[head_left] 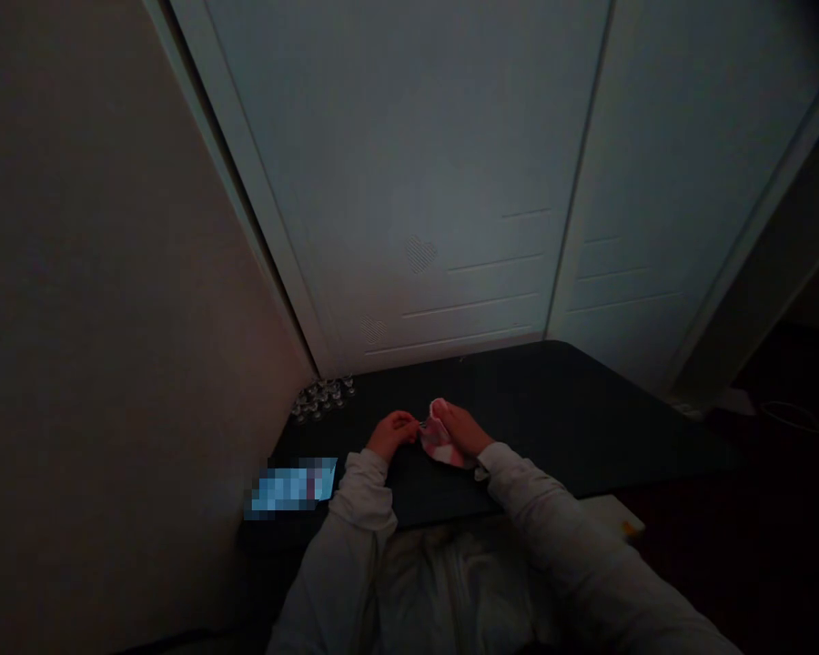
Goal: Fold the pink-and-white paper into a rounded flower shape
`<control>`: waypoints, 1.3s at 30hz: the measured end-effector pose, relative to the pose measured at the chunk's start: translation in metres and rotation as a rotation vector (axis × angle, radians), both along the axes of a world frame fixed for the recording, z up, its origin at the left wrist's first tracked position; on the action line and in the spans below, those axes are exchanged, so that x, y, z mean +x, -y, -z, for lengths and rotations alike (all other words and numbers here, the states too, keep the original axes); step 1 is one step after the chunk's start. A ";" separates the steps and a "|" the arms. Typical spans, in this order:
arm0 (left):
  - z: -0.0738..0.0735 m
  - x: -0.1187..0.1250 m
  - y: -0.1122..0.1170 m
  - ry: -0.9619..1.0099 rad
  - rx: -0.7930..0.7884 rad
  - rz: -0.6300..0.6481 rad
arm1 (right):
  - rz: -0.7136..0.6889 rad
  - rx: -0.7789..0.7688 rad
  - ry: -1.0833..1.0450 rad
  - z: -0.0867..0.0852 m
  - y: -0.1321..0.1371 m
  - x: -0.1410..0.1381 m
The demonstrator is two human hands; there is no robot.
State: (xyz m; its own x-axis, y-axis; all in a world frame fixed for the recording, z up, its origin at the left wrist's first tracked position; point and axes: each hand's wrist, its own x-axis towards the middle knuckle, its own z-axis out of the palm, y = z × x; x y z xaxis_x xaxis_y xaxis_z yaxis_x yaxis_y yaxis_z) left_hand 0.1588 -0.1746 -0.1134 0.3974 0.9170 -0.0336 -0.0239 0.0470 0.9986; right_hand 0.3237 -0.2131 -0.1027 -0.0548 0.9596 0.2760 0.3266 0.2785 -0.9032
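Note:
My right hand [462, 429] is closed around a pink and white cloth [443, 452], which hangs down below the fingers above the dark table [532, 409]. Close by on the left, my left hand [391, 437] has its fingertips pinched together at the edge of the cloth. Something small and shiny shows between the fingertips and the cloth, too small and dim to name.
Several small shiny objects [324, 398] stand grouped at the table's back left corner, by the wall. A lit screen [292, 487], blurred out, lies near the left edge. White panel doors [409, 182] rise behind the table. Light is dim.

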 end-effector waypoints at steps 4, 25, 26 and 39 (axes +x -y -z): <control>0.001 0.000 -0.001 0.003 -0.013 -0.011 | -0.021 0.008 -0.004 0.002 -0.002 0.001; -0.002 0.001 0.001 0.005 -0.017 -0.028 | -0.030 0.010 0.035 0.006 -0.004 0.002; -0.002 0.001 0.001 0.008 -0.014 -0.028 | -0.026 0.017 0.040 0.006 -0.004 0.002; 0.000 0.001 0.000 0.011 0.004 0.008 | -0.035 0.012 -0.018 0.002 0.000 0.000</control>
State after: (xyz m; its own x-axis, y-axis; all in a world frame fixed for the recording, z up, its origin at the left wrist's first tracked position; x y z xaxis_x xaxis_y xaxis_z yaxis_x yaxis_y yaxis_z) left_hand 0.1597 -0.1742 -0.1131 0.4048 0.9140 -0.0260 -0.0341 0.0435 0.9985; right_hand 0.3239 -0.2129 -0.1044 -0.0836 0.9538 0.2885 0.3003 0.3001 -0.9054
